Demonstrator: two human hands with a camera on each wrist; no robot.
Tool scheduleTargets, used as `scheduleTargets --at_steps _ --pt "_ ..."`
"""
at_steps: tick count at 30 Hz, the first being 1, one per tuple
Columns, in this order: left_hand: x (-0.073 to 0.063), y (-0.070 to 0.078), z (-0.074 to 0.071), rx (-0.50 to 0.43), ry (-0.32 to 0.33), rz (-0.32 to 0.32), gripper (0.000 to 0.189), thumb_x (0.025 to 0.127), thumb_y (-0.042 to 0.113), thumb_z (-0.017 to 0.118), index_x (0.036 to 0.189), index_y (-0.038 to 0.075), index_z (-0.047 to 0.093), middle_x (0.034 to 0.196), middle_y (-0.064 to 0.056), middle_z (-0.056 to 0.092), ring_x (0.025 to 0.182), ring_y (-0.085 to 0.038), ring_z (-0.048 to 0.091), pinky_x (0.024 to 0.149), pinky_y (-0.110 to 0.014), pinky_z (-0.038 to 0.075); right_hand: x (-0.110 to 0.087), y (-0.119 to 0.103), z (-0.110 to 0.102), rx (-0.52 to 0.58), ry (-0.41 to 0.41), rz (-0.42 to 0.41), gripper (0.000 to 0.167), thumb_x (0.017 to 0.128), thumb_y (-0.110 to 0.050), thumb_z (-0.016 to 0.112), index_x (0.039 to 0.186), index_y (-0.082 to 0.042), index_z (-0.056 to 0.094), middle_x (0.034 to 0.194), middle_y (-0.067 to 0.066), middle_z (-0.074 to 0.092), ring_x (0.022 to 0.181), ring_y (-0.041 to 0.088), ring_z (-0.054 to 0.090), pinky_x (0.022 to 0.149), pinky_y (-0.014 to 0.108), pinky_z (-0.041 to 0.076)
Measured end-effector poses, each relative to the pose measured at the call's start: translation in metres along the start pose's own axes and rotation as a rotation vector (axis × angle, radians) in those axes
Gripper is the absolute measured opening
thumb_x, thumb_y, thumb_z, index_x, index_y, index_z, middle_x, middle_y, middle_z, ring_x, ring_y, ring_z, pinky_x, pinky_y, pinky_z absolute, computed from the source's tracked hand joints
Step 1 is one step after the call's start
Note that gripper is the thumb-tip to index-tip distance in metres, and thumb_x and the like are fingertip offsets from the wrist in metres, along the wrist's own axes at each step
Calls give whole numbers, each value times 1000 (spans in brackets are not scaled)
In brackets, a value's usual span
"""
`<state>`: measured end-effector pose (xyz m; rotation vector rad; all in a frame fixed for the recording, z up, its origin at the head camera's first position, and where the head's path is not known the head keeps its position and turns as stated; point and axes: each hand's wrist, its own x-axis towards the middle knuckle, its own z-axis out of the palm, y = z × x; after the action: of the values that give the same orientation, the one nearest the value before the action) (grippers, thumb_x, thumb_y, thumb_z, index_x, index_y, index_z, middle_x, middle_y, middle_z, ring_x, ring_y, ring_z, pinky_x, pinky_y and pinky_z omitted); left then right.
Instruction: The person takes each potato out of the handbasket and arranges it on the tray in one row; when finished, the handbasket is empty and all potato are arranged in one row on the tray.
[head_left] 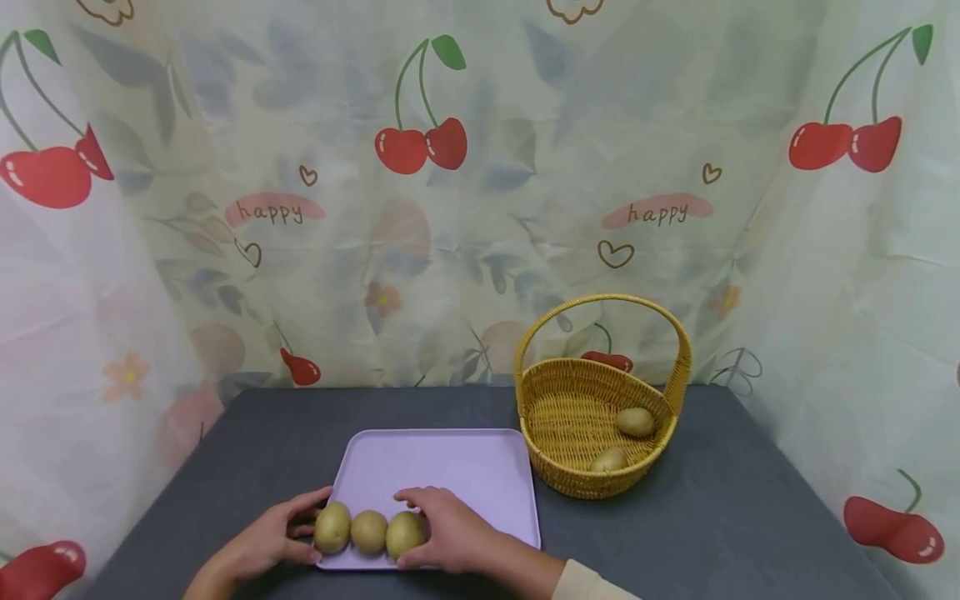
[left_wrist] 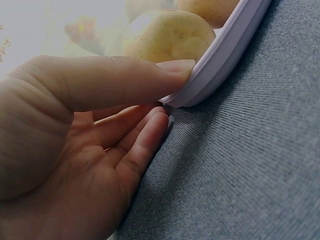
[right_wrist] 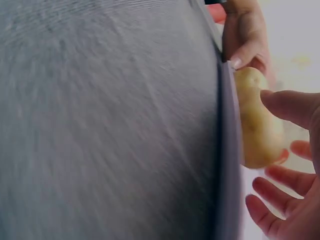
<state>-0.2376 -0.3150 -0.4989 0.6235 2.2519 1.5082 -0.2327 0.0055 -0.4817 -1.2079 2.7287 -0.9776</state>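
Observation:
Three potatoes stand in a row along the near left edge of a lilac tray [head_left: 442, 467]: a left potato [head_left: 332, 527], a middle potato [head_left: 369, 532] and a right potato [head_left: 406, 534]. My left hand [head_left: 266, 537] is at the tray's near left corner, beside the left potato. Its thumb lies across the tray rim [left_wrist: 220, 65] in the left wrist view, the other fingers lower, outside the rim. Around the right potato my right hand [head_left: 453, 531] is spread, thumb on its near side; in the right wrist view the fingers [right_wrist: 272, 200] stand apart from it.
A yellow wicker basket [head_left: 581, 482] with a tall handle stands at the tray's back right corner. Inside lie two potatoes, one at the right [head_left: 635, 422] and one nearer the front [head_left: 609, 460]. A dark grey cloth [head_left: 675, 542] covers the table; printed curtains [head_left: 480, 208] hang around it.

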Motion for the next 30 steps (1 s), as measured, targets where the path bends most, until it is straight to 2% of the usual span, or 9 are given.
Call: scheduleTargets --at_steps 2,7,11,14,21,25,30 --pt "0 0 1 0 -5 0 86 80 4 76 145 -16 23 136 -36 41 115 -25 53 87 -25 48 -4 2 -12 14 -11 7 70 76 -31 83 136 -10 54 121 2 61 104 11 57 87 24 44" --pt "1 1 2 -3 6 -42 87 79 4 76 146 -15 23 136 -33 43 118 -37 50 87 -26 48 -13 12 -56 84 -55 31 57 83 -25 77 135 -14 54 124 4 60 105 17 60 88 28 46" --pt "0 2 1 -2 11 -59 88 79 4 77 146 -14 23 136 -34 42 119 -44 47 88 -29 48 -20 22 -95 108 -101 52 49 88 -21 73 133 -15 56 125 2 60 106 16 59 90 33 47" --pt "-1 1 0 -9 8 -62 88 79 5 77 146 -14 23 136 -34 42 119 -45 47 88 -30 48 -24 29 -124 133 -134 72 46 89 -22 72 132 -15 57 124 1 61 106 16 59 89 36 48" --pt "-1 0 0 -40 0 -71 89 79 4 76 146 -15 21 137 -35 41 120 -44 47 87 -28 48 -34 46 -183 179 -186 120 44 90 -26 70 131 -13 58 123 4 60 111 28 58 88 39 48" --pt "-1 1 -1 -39 0 -67 88 80 3 76 146 -15 21 136 -35 41 119 -44 47 86 -28 48 -40 62 -206 159 -180 163 46 91 -28 69 132 -10 57 128 11 58 114 35 56 91 44 47" --pt "0 1 -1 -31 3 -71 89 79 4 77 146 -14 21 136 -35 42 119 -45 47 87 -29 48 -51 89 -214 128 -201 294 48 90 -35 69 133 -16 58 131 8 56 118 33 53 94 48 45"
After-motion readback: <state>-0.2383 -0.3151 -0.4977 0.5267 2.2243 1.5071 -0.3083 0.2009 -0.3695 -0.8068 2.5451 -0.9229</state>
